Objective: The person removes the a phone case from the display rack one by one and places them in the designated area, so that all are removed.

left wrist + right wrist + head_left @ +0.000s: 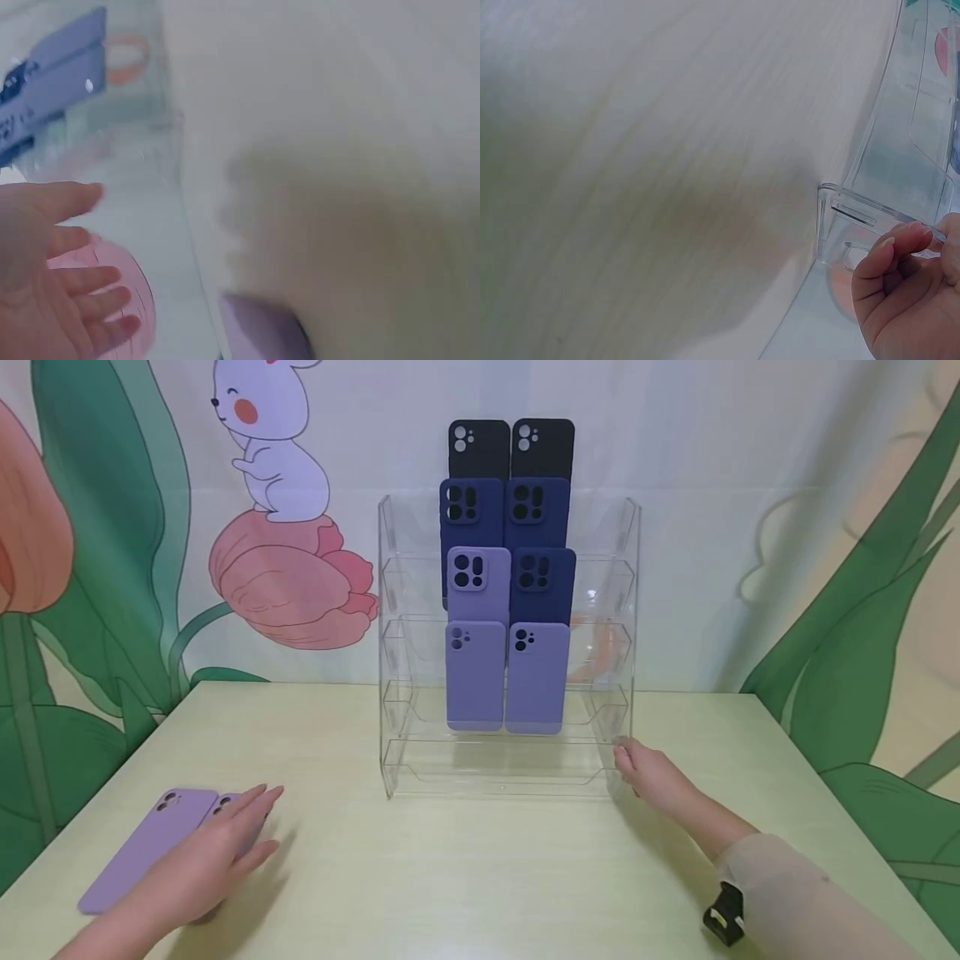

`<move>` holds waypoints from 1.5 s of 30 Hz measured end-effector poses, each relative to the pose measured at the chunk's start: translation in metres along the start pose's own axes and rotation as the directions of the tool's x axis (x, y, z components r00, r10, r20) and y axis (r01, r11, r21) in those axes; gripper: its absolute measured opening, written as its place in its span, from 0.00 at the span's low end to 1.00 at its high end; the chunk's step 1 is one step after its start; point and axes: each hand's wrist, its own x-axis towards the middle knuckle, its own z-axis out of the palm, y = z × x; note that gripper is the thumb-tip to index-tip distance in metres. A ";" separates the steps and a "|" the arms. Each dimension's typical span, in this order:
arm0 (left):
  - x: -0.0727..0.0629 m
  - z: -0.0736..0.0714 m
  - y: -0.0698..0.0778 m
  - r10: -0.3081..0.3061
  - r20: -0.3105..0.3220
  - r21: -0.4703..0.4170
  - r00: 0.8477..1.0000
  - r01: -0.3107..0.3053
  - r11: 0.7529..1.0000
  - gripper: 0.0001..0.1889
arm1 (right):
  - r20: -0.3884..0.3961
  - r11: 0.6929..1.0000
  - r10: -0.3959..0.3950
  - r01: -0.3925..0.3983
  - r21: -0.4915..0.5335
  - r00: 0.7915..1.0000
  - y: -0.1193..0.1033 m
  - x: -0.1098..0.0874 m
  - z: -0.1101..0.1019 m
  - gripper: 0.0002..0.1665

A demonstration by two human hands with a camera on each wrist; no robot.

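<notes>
A right hand (648,768) pinches the side of a clear rack (495,766); the left hand (210,853), fingers outstretched and empty, hovers near purple phone cases (148,853) on the bench (450,881), left of the rack.

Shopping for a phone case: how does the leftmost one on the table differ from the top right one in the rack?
The table case is purple; the rack case is black. The table case lies flat, while the rack case stands in the rack. The rack case's lower part hides behind a navy case; the table case shows most of its back. Both have camera openings near one corner.
</notes>
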 end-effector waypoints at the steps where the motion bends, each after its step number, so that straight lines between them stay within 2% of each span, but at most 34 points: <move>1: 0.004 -0.003 0.007 0.007 -0.024 -0.037 1.000 -0.008 0.999 0.31 | -0.001 1.000 0.003 -0.003 -0.003 1.000 0.000 0.000 0.000 0.28; 4: 0.013 -0.007 0.026 -0.010 -0.059 -0.157 0.998 0.001 0.988 0.31 | -0.002 1.000 0.004 -0.004 -0.007 1.000 -0.003 0.000 -0.001 0.28; 9: 0.032 -0.003 0.048 0.002 -0.133 -0.326 0.991 -0.046 0.944 0.28 | -0.002 1.000 0.005 -0.005 -0.003 1.000 -0.004 -0.002 -0.001 0.27; 12: 0.044 0.002 0.056 0.025 -0.188 -0.380 0.982 -0.096 0.920 0.26 | -0.004 1.000 0.007 -0.007 -0.008 1.000 -0.003 -0.002 -0.001 0.28; 15: 0.054 0.007 0.061 0.036 -0.213 -0.421 0.976 -0.125 0.899 0.24 | -0.004 1.000 0.003 -0.003 -0.015 1.000 -0.003 -0.001 -0.001 0.28; 22: 0.081 0.010 0.072 0.010 -0.203 -0.542 0.979 -0.121 0.831 0.23 | 0.000 1.000 -0.005 0.005 -0.009 1.000 -0.002 0.001 -0.003 0.28; 27: 0.105 0.009 0.083 -0.030 -0.164 -0.650 0.986 -0.085 0.755 0.23 | 0.006 1.000 0.000 0.000 -0.002 1.000 -0.001 -0.001 -0.002 0.28; 31: 0.123 0.010 0.091 -0.038 -0.174 -0.723 0.984 -0.102 0.683 0.23 | -0.009 1.000 -0.005 0.005 -0.010 1.000 -0.002 -0.002 0.000 0.27; 35: 0.138 0.013 0.095 -0.046 -0.190 -0.751 0.981 -0.115 0.651 0.23 | -0.012 1.000 -0.007 0.006 -0.014 1.000 -0.002 -0.002 0.001 0.27; 38: 0.148 0.014 0.096 -0.066 -0.176 -0.773 0.982 -0.097 0.627 0.23 | -0.011 1.000 -0.007 0.007 -0.018 1.000 -0.002 -0.002 0.001 0.27; 39: 0.151 0.015 0.096 -0.073 -0.165 -0.789 0.984 -0.088 0.608 0.23 | -0.011 1.000 -0.007 0.007 -0.017 1.000 -0.002 -0.002 0.001 0.27; 42: 0.159 0.016 0.098 -0.090 -0.152 -0.814 0.984 -0.074 0.576 0.23 | -0.011 1.000 -0.005 0.005 -0.018 1.000 -0.002 -0.002 0.000 0.27; 45: 0.166 0.017 0.103 -0.105 -0.137 -0.826 0.985 -0.055 0.561 0.23 | -0.009 1.000 -0.001 0.001 -0.018 1.000 -0.002 -0.002 0.000 0.27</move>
